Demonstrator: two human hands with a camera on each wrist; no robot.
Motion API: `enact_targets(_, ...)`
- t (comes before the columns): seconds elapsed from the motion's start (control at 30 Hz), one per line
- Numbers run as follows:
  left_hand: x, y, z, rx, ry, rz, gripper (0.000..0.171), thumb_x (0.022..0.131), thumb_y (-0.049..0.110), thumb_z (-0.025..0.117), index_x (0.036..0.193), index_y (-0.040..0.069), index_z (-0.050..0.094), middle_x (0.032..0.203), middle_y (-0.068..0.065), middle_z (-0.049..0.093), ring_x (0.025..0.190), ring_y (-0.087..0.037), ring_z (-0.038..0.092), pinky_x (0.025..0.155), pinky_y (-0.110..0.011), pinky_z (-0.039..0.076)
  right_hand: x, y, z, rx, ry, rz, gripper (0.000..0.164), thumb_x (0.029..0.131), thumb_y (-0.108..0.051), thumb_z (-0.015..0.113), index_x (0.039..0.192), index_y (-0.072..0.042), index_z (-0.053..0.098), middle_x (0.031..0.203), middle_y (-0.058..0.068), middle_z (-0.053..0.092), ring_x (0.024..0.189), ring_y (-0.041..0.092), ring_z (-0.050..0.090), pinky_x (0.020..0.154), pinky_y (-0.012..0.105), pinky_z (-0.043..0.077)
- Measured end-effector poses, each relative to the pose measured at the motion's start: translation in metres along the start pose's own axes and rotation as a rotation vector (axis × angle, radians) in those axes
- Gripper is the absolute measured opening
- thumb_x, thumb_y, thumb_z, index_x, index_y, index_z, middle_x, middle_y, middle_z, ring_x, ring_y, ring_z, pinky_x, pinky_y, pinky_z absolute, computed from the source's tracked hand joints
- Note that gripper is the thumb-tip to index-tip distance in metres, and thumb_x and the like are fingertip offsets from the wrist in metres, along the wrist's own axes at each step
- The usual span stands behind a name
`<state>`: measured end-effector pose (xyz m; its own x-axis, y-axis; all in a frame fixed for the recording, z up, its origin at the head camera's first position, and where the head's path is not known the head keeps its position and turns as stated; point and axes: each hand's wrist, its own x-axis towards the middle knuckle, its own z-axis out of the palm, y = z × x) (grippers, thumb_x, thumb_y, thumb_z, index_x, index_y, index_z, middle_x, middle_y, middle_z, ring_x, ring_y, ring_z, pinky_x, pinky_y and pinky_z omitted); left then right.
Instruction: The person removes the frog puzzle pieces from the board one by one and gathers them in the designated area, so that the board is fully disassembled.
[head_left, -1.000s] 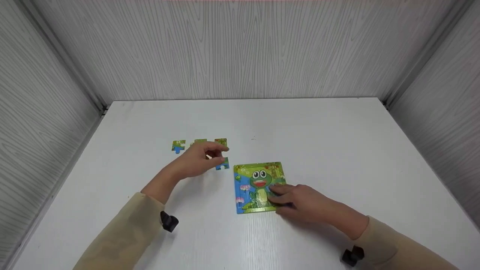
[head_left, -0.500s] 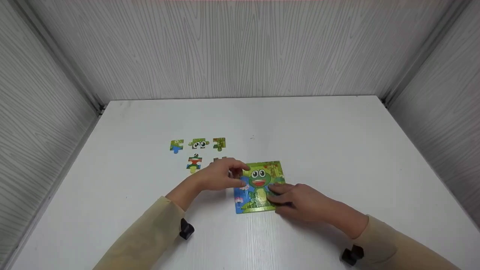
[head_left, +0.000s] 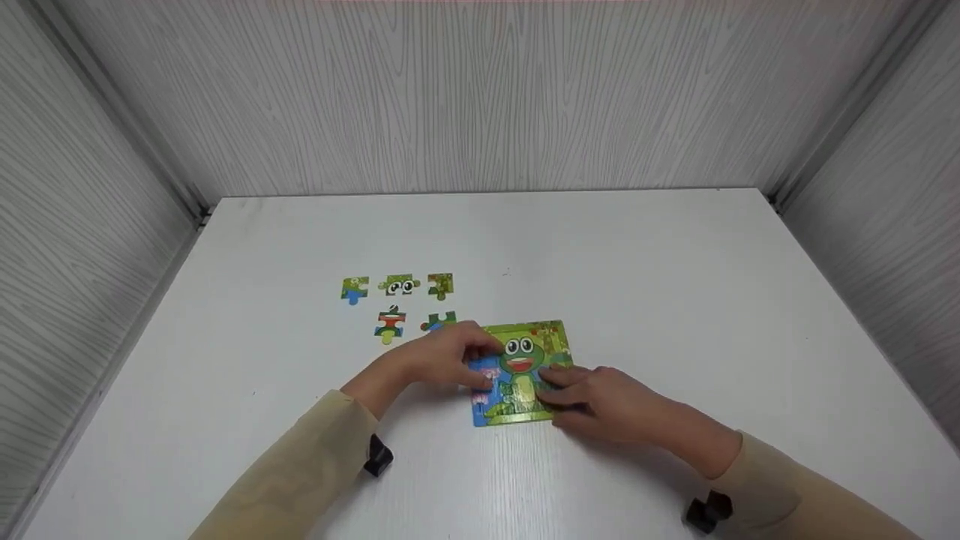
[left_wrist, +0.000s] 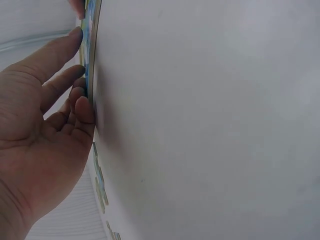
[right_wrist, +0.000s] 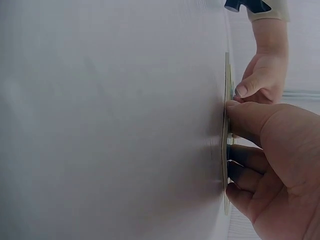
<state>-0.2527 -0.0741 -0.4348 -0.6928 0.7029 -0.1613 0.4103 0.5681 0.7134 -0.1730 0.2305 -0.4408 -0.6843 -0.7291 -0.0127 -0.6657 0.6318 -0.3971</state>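
Note:
A square frog jigsaw puzzle board (head_left: 556,334) lies flat on the table. My left hand (head_left: 441,357) touches the board's left part with thumb and fingertips; whether a piece sits between them is hidden. In the left wrist view, the thumb and fingers meet the face of the board (left_wrist: 93,45). My right hand (head_left: 616,405) rests its fingertips on the board's lower right, the thumb near its bottom edge. Several loose pieces lie beyond the left hand: a green-blue piece (head_left: 354,289), an eyes piece (head_left: 398,286), a mouth piece (head_left: 389,325), and others.
The white table (head_left: 660,285) is bounded by a grey wood-grain back panel (head_left: 480,97) and matching panels at left and right. Black mounts (head_left: 379,455) sit at both sleeve cuffs.
My left hand has moved from the loose pieces, right and toward me, onto the board's left part, uncovering the pieces. The right hand and the board have stayed in place.

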Motion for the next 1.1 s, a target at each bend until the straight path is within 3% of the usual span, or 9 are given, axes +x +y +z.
enact_targets(0.2, 0.000, 0.003, 0.003, 0.038, -0.018, -0.052, 0.050, 0.095, 0.029, 0.082, 0.142, 0.024, 0.069, 0.129, 0.005, 0.056, 0.117, -0.018, 0.051, 0.107, -0.040, 0.044, -0.001, 0.000, 0.000, 0.030, 0.009, 0.017, 0.044, 0.103, -0.030, 0.072, 0.144, -0.017, 0.067, 0.157, 0.008, 0.053, 0.141, 0.030, 0.054, 0.104, 0.055, 0.052)
enact_targets(0.67, -0.002, 0.002, 0.005, 0.054, -0.018, -0.034, 0.048, 0.096, 0.030, 0.081, 0.142, 0.028, 0.068, 0.132, 0.005, 0.054, 0.119, -0.018, 0.051, 0.110, -0.041, 0.042, 0.001, -0.008, -0.006, -0.001, 0.018, -0.018, 0.047, 0.103, -0.036, 0.072, 0.144, -0.014, 0.068, 0.157, 0.010, 0.054, 0.143, 0.033, 0.053, 0.109, 0.054, 0.048)
enact_targets(0.77, -0.002, 0.002, 0.005, 0.052, -0.022, -0.039, 0.048, 0.096, 0.030, 0.081, 0.142, 0.028, 0.068, 0.132, 0.005, 0.054, 0.119, -0.019, 0.051, 0.110, -0.042, 0.042, 0.004, -0.013, -0.008, -0.008, 0.019, -0.068, 0.047, 0.104, -0.033, 0.071, 0.145, -0.012, 0.067, 0.157, 0.009, 0.054, 0.144, 0.030, 0.051, 0.108, 0.055, 0.049)
enact_targets(0.93, -0.002, 0.002, 0.004, 0.053, -0.024, -0.048, 0.049, 0.096, 0.031, 0.081, 0.143, 0.028, 0.068, 0.132, 0.005, 0.055, 0.121, -0.018, 0.051, 0.112, -0.041, 0.042, 0.012, -0.024, -0.009, -0.019, -0.019, -0.137, 0.047, 0.105, -0.029, 0.069, 0.148, -0.011, 0.064, 0.158, 0.009, 0.053, 0.146, 0.025, 0.049, 0.109, 0.052, 0.049)
enact_targets(1.1, -0.003, 0.003, 0.004, 0.051, -0.025, -0.047, 0.049, 0.096, 0.030, 0.081, 0.143, 0.027, 0.068, 0.133, 0.005, 0.055, 0.122, -0.018, 0.051, 0.113, -0.041, 0.041, 0.019, -0.029, -0.005, -0.038, -0.075, -0.139, 0.045, 0.106, -0.032, 0.068, 0.148, -0.016, 0.065, 0.157, 0.004, 0.054, 0.147, 0.023, 0.048, 0.112, 0.048, 0.047)
